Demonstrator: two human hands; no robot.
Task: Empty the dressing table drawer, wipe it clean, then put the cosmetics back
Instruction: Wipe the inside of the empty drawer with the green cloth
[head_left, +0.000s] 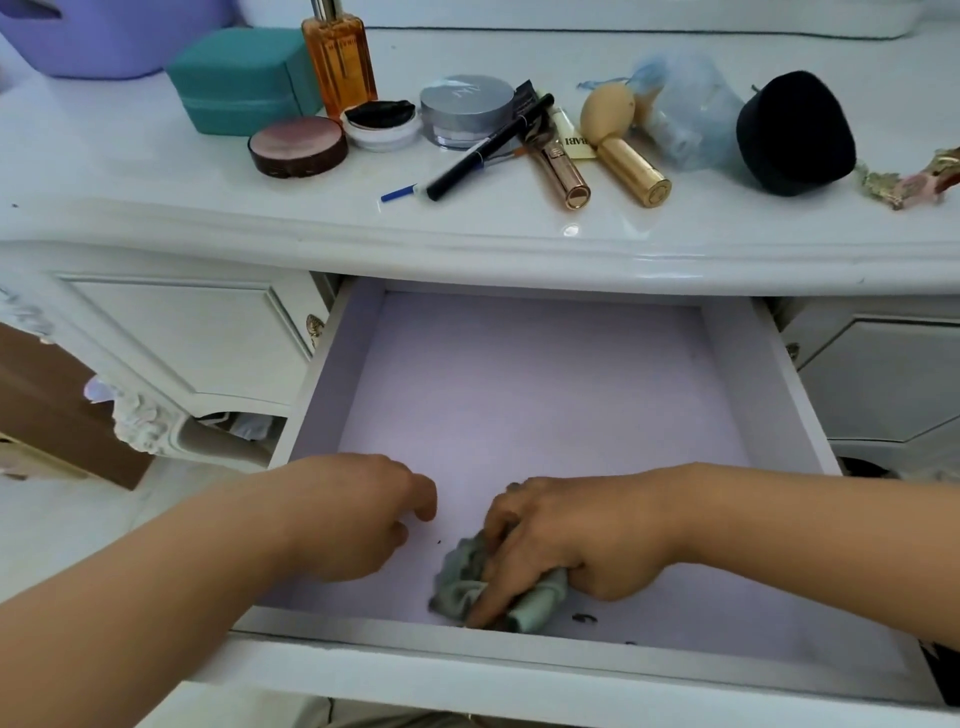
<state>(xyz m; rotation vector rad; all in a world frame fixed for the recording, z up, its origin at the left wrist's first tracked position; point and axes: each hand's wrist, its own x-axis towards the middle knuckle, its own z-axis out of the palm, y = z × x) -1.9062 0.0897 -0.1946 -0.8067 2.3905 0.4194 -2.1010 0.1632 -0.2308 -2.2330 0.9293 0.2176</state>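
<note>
The glossy white dressing table top (156, 171) carries the removed cosmetics (498, 130) in a loose row. Below it, the pulled-out white drawer with lilac lining (519, 395) holds nothing but dark specks (584, 618) near its front wall. The person's right hand (576, 540) grips a crumpled pale green cloth (462, 587) and presses it to the lining. The left hand (358, 514) hovers beside it, fingers loosely curled, holding nothing. Recommended technique: sweep the cloth toward the front corner, gather the specks, lift them out.
</note>
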